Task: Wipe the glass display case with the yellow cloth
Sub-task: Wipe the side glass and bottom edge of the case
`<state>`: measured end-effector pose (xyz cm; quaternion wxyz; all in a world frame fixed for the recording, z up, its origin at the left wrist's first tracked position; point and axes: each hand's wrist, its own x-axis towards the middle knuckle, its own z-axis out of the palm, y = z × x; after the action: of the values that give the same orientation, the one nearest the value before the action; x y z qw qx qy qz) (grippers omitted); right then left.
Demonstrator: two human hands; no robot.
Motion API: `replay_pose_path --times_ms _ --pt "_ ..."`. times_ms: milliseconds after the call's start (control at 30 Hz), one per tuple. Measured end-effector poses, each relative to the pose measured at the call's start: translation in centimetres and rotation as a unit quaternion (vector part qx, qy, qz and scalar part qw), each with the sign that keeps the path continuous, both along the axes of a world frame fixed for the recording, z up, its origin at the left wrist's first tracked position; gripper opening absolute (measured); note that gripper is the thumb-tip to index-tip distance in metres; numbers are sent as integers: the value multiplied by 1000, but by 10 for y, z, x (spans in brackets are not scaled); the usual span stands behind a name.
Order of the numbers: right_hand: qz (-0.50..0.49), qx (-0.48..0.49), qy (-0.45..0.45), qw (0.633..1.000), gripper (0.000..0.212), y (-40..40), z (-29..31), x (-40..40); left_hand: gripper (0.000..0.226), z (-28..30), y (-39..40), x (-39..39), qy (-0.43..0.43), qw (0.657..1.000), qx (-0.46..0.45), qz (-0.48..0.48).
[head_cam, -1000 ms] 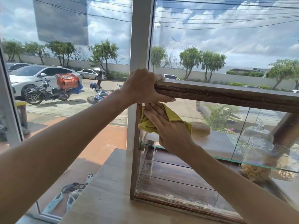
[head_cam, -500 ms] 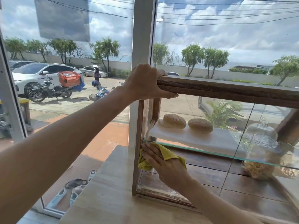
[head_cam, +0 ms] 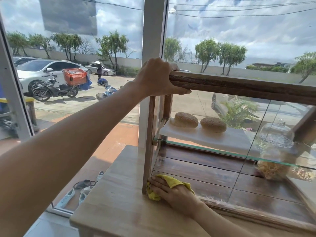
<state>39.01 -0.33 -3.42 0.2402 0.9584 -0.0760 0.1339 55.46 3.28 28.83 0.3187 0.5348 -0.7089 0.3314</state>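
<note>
The right hand (head_cam: 172, 191) lies flat with the fingers together and presses the yellow cloth (head_cam: 154, 194) against the front glass of the glass display case (head_cam: 239, 86), at its bottom left corner, just beside the wooden corner post. The cloth is bunched under the palm, and its edges show above and to the left of the fingers. The left hand (head_cam: 156, 78) is closed over the left end of the case's wooden top rail, with the thumb stretched along the underside of the rail. The case stands on a light wooden table (head_cam: 119, 202) next to a big window. Inside the case, two round buns (head_cam: 199, 121) lie on a white board on the glass shelf (head_cam: 213, 151). Further right stands a glass jar (head_cam: 273, 151) with a domed lid; what it holds I cannot tell.
</note>
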Motion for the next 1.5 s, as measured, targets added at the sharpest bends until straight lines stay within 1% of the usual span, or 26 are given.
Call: replay_pose_path --times_ms 100,200,300,367,433,500,567,667,767,900,1100,1133,1233,1300,1367,1433,1500 --pt "43 10 -49 998 37 8 11 -4 81 -2 1 -2 7 1000 -1 3" --pt "98 6 -157 983 32 19 53 -4 80 -2 1 -2 7 1000 -7 4" --pt "104 -59 -262 958 33 19 119 -3 73 -3 0 -1 6 1000 -6 6" --pt "72 -107 -297 946 38 8 154 -4 74 -3 0 -1 6 1000 -8 11" --pt "29 -139 -287 947 46 -7 172 -4 79 -3 0 -1 6 1000 -10 15" --pt "-3 -149 -270 951 55 -15 173 -2 79 -3 0 -2 7 1000 -9 13" --pt "-12 -151 -267 952 52 -16 165 2 75 -2 -1 -1 6 1000 -8 16" --pt "-18 -145 -239 960 52 -12 139 7 72 -3 -2 0 6 1000 -11 19" --pt "-18 -134 -200 970 58 -10 104 10 75 -2 -3 -1 -3 1000 -7 25" --pt "-9 -94 -148 984 59 -4 62 7 82 -1 -5 -4 -16 999 -5 52" --pt "14 -53 -59 997 40 -5 12 1 86 -3 -5 -5 -12 998 -11 66" --pt "19 -43 -48 998 39 -5 7 1 86 -4 -5 -4 -10 998 -11 63" --pt "15 -22 -16 1000 47 -3 0 -2 87 -4 -3 -4 -1 999 -13 51" --pt "24 1 -22 999 44 -2 2 -5 86 -4 -2 -5 1 999 -19 45" --pt "44 20 -49 998 40 4 11 -11 86 -5 -1 -6 -1 999 -22 48" --pt "69 6 -109 992 37 9 34 -20 86 -6 -2 -4 -2 998 -27 48" --pt "74 -21 -192 978 38 12 74 -32 84 -6 -1 -3 -1 998 -38 54"
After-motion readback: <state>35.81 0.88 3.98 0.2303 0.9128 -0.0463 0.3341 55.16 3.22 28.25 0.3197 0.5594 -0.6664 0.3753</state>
